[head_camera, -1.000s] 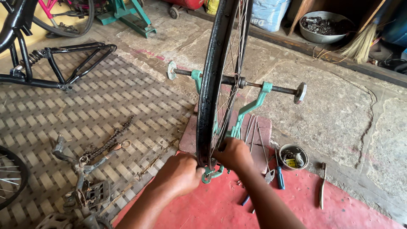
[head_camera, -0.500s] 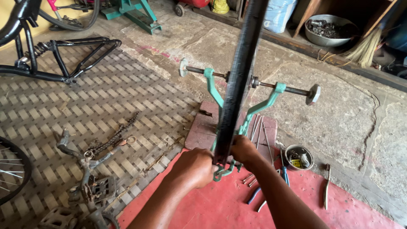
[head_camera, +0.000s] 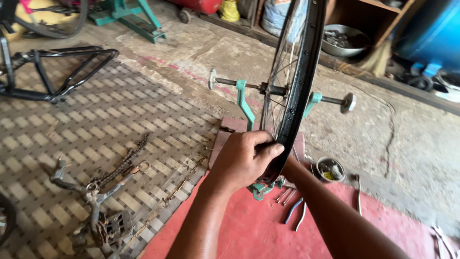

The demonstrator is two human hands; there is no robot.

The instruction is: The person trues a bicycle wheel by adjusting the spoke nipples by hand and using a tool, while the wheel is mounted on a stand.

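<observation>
The left hand [head_camera: 242, 160] is wrapped around the low edge of the thin black metal bicycle wheel rim [head_camera: 299, 91], thumb on top. The right hand [head_camera: 287, 169] is mostly hidden behind the rim, so one cannot tell if it grips or lies loose. The rim stands upright in the green metal wheel stand [head_camera: 244, 103], its axle lying across the two arms. Just beside the stand, on the red floor mat [head_camera: 249, 230], lie thin metal spokes [head_camera: 285, 194], blue-handled pliers [head_camera: 294, 213] and a small round tin of little parts [head_camera: 330, 169]. To the left a rusty chain and pedal crank [head_camera: 103, 192] lie on the woven mat. If the wheel turns fast, a finger could get pinched in the spokes of the rim.
</observation>
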